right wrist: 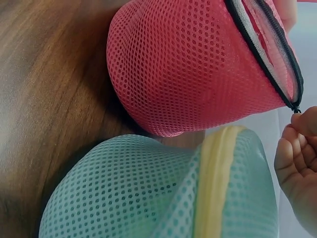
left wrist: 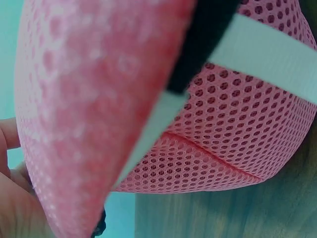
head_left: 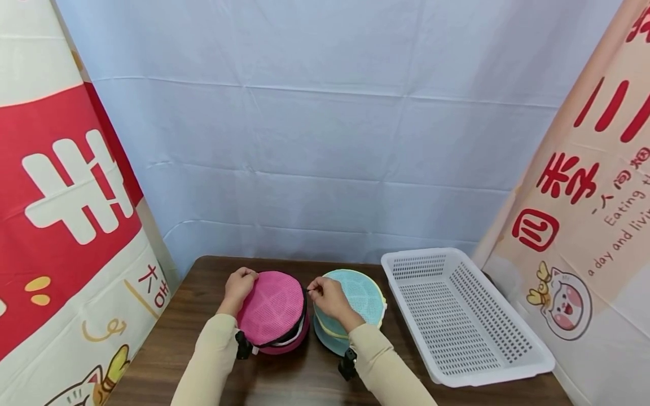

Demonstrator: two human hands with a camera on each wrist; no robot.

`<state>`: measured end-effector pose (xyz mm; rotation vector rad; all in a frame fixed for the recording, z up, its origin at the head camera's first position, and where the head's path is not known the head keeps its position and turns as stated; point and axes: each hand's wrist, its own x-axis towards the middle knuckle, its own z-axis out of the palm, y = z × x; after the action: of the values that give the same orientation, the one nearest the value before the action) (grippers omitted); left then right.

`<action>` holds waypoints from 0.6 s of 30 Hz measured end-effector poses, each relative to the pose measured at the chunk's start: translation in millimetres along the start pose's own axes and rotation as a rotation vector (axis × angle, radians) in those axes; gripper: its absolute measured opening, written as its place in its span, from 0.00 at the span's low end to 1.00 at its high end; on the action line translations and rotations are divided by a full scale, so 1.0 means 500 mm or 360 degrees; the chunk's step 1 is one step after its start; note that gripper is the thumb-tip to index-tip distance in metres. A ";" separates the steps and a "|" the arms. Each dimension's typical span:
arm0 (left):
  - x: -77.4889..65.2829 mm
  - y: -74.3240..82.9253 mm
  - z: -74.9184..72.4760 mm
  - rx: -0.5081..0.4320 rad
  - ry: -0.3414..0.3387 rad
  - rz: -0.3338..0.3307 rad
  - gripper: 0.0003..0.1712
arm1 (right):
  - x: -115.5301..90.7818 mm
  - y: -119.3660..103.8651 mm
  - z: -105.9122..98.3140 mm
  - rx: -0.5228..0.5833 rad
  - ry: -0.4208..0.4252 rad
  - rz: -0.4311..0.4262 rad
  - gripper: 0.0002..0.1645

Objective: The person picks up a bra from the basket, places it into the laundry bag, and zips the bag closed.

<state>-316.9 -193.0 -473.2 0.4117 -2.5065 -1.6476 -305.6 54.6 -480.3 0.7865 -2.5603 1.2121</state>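
A round pink mesh laundry bag (head_left: 271,307) with a black zipper stands on the table, its lid partly unzipped at the front and right. At the bag's upper left rim, my left hand (head_left: 238,288) grips the mesh edge. My right hand (head_left: 329,299) pinches the small black zipper pull (right wrist: 296,110) at the right side of the lid. Just below that hand is a light blue mesh laundry bag (head_left: 361,296) with a yellow zipper. The right wrist view shows the gap in the pink bag's black zipper (right wrist: 267,54).
To the right lies a white perforated plastic basket (head_left: 474,372), nothing visible inside it. Both bags stand on a dark wooden table (head_left: 178,344). A pale blue cloth (head_left: 315,141) hangs behind, with printed cloths on both sides.
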 end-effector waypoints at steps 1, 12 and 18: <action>0.000 0.000 -0.001 -0.0014 -0.0009 -0.0005 0.09 | 0.000 0.000 -0.001 0.0007 -0.0001 0.0009 0.05; -0.015 -0.011 -0.008 -0.0232 0.0024 -0.0150 0.13 | -0.009 -0.008 0.000 0.0043 -0.0022 0.0020 0.05; -0.019 -0.010 -0.009 -0.0311 0.0091 -0.0162 0.14 | -0.012 -0.007 -0.002 0.0021 0.0009 0.0006 0.05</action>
<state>-306.1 -196.2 -475.5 0.5639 -2.2914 -1.8683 -298.6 55.6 -479.8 0.7802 -2.5527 1.2317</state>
